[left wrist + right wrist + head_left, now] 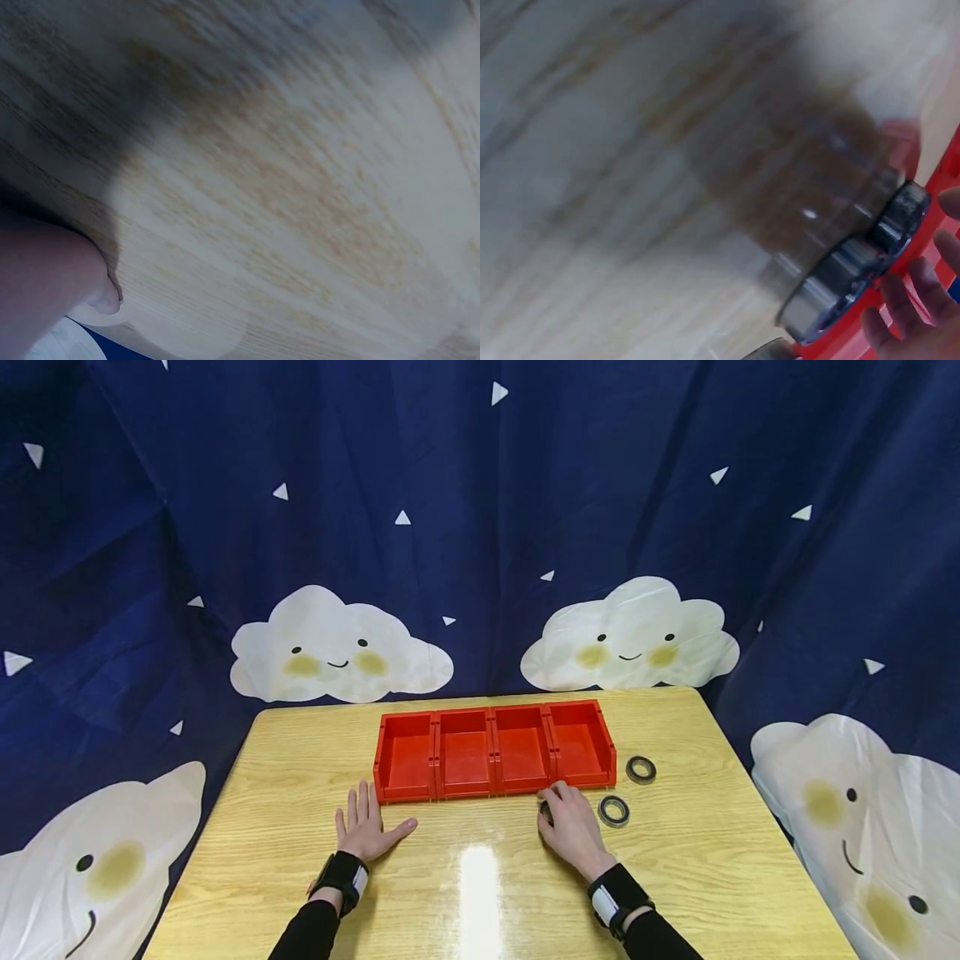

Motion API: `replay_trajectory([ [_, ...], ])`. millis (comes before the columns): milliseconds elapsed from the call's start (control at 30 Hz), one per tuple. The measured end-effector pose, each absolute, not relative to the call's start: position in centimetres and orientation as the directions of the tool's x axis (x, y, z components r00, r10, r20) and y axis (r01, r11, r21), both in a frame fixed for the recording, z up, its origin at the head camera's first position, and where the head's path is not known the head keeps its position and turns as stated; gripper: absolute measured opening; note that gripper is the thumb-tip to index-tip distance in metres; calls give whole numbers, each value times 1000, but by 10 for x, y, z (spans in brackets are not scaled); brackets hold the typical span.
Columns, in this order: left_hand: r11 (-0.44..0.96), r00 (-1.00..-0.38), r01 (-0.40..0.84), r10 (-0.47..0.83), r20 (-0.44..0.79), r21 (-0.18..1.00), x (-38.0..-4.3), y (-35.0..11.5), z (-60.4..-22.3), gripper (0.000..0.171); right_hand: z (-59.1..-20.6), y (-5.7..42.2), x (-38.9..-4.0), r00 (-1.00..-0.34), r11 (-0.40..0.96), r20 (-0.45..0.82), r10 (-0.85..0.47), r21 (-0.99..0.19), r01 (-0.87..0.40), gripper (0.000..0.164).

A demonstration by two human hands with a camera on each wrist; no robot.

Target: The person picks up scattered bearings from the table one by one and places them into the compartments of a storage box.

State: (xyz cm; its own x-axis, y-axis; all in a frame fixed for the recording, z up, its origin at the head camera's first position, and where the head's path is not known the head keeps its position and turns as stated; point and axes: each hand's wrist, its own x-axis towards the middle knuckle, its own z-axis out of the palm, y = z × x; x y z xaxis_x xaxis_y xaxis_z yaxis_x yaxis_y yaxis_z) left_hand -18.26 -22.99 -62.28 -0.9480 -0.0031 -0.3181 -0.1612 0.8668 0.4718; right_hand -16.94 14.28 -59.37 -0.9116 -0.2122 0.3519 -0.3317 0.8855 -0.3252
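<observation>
Fingers spread, my left hand (367, 835) lies on the table just in front of the leftmost red bin (405, 793). The left wrist view shows only its thumb (75, 277) over the wood. My right hand (573, 827) is in front of the bins on the right, its thumb and fingers curled round a dark ring-shaped bearing (546, 812), mostly covered by the hand. Two more bearings lie flat beside it: one (614, 811) close to the hand, the other (641, 769) farther back. In the right wrist view, a shiny larger bearing (832, 292) appears near the fingers (900, 307).
Several red bins stand joined in a row, with the rightmost bin (581, 752) near the bearings. The wooden table (300, 752) reaches back to a dark blue curtain (465, 485) printed with clouds.
</observation>
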Motion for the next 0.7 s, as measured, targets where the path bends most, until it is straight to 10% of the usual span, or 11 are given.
replay_trajectory([
  [700, 868, -950, -157, -2, -312, 471, -184, -231, -627, 125, -599, 158, -161, -950, 933, 239, -200, -249, -259, 55],
])
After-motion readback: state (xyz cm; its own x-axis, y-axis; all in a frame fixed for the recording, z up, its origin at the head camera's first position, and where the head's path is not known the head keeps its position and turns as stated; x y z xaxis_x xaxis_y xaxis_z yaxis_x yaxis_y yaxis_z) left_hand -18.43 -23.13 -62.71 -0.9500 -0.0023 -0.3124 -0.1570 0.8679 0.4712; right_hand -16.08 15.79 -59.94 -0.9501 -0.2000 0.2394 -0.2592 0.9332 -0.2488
